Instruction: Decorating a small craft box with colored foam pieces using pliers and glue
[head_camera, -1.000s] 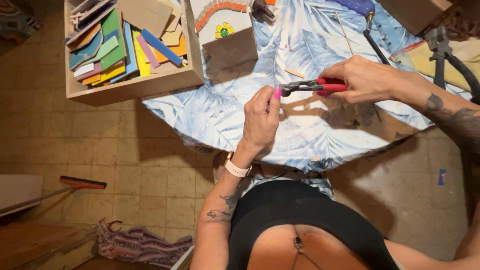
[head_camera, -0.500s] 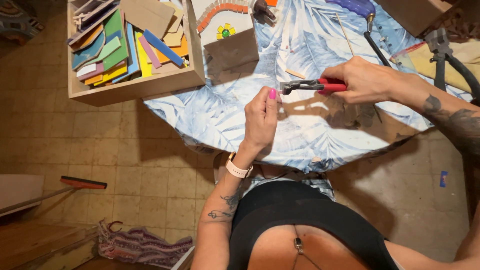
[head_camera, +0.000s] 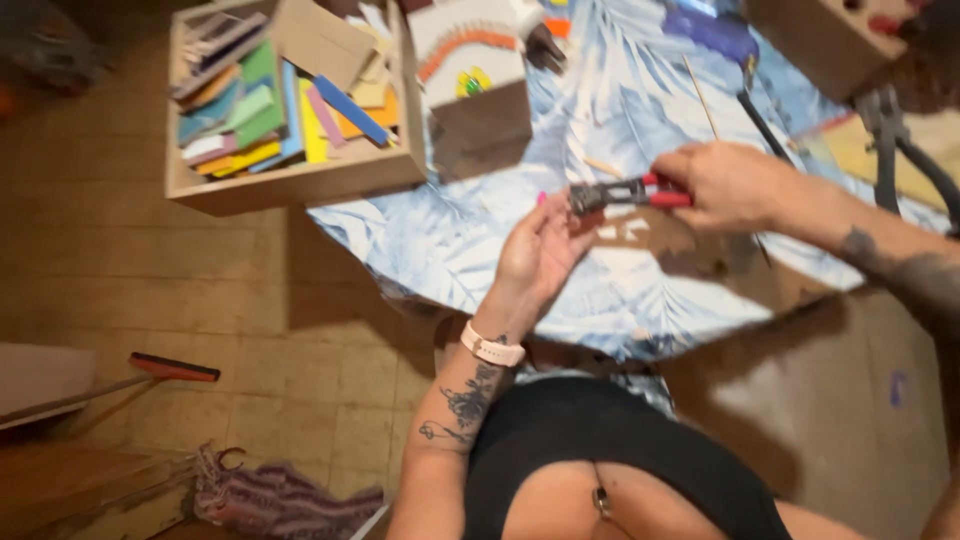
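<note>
My right hand (head_camera: 730, 185) grips the red handles of a pair of nippers (head_camera: 625, 193), whose dark jaws point left. My left hand (head_camera: 540, 255) is raised just below and left of the jaws, palm up, fingers slightly spread and nearly touching them. Whether a small piece sits between the fingertips is too blurred to tell. Both hands hover over a table covered with a blue and white leaf-patterned cloth (head_camera: 470, 250).
A wooden box (head_camera: 290, 185) of coloured tile pieces stands at the table's left corner. Behind it sits a white block with an orange arc mosaic (head_camera: 470, 45). Black pliers (head_camera: 900, 140), a thin stick (head_camera: 700, 95) and a cardboard box (head_camera: 820, 40) lie at right. A broom (head_camera: 170, 368) lies on the tiled floor.
My left hand has opened and turned palm up beneath the nipper jaws. The view has shifted slightly and blurred. My right hand keeps the nippers in the same place.
</note>
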